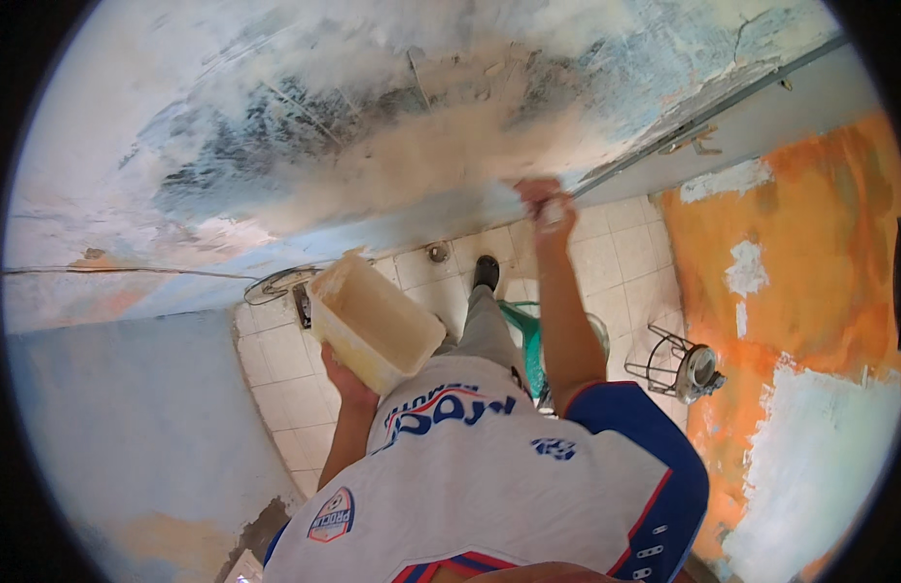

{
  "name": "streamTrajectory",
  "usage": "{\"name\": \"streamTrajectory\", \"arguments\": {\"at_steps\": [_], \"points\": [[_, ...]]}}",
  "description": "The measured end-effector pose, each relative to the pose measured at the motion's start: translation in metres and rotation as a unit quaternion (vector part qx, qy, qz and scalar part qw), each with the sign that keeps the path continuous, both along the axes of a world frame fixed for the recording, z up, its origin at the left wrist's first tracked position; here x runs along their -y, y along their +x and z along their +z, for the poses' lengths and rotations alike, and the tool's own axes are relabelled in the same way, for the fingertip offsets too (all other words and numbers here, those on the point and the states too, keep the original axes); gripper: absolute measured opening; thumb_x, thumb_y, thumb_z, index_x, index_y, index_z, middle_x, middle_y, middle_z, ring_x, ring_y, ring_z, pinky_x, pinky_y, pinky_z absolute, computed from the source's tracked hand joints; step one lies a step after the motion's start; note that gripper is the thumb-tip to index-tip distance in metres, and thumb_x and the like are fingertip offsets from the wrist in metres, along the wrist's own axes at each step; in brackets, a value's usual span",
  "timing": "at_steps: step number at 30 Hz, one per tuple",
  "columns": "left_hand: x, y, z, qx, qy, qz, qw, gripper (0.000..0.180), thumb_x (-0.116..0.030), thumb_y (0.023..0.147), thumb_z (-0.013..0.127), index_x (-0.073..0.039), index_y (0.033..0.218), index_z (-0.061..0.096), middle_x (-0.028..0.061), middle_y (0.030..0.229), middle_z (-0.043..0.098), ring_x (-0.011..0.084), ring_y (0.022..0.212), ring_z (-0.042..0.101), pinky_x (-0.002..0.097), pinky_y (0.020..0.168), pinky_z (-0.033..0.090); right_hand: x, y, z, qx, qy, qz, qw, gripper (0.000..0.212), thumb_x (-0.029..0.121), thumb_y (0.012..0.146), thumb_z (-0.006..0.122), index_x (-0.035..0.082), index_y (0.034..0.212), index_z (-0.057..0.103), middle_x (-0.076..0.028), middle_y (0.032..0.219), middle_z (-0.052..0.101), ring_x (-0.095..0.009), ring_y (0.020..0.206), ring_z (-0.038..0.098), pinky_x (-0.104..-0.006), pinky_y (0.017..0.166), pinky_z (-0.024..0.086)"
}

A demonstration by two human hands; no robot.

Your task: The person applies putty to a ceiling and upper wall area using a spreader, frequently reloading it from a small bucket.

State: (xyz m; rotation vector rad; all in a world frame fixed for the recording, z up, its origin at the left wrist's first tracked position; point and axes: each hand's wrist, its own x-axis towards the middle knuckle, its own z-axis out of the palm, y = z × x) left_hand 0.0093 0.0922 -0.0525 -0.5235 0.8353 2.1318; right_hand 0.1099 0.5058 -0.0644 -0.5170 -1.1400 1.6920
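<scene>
My left hand [348, 382] grips a cream-coloured rectangular plastic tub [412, 352] from its lower left side. The tub is tilted in front of my body, and its inner walls look coated with a pale residue. Up and to the right, my right hand [548, 202] is raised close to the wall with its fingers bent closed. Motion smears that hand, and whatever lies in its grasp is too blurred to name. The wall [402, 160] ahead carries beige smears over patchy blue, dark and white areas.
A round-topped metal stool [672, 367] stands at the right by an orange wall [810, 291] with white patches. A green item [528, 345] is partly hidden behind my right forearm. Coiled cable [274, 285] lies by the wall on the left. A drain [437, 253] sits in the tiled floor.
</scene>
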Motion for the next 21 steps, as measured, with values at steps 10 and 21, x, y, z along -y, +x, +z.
{"name": "streamTrajectory", "arguments": {"at_steps": [10,21], "points": [[0.01,0.008,0.027,0.006,-0.038,0.001,0.999,0.07,-0.06,0.097,0.036,-0.012,0.148,0.035,0.0118,0.144,0.047,0.0317,0.129,0.047,0.0451,0.109,0.04,-0.035,-0.076,0.065,-0.107,-0.162,-0.011,0.981,0.02,0.017,0.093,0.057,0.004,0.079,0.055,-0.008,0.06,0.052,-0.02,0.053,0.05,-0.0323,0.05,0.036],[-0.029,-0.005,0.023,-0.019,-0.005,0.019,1.0,0.065,-0.055,0.099,0.035,-0.01,0.146,0.037,0.0107,0.143,0.048,0.03,0.128,0.049,0.0427,0.107,0.042,0.005,-0.023,0.314,-0.144,0.058,-0.076,0.985,0.012,0.014,0.091,0.053,0.004,0.087,0.057,-0.006,0.072,0.058,-0.014,0.061,0.053,-0.0273,0.052,0.039]]}}
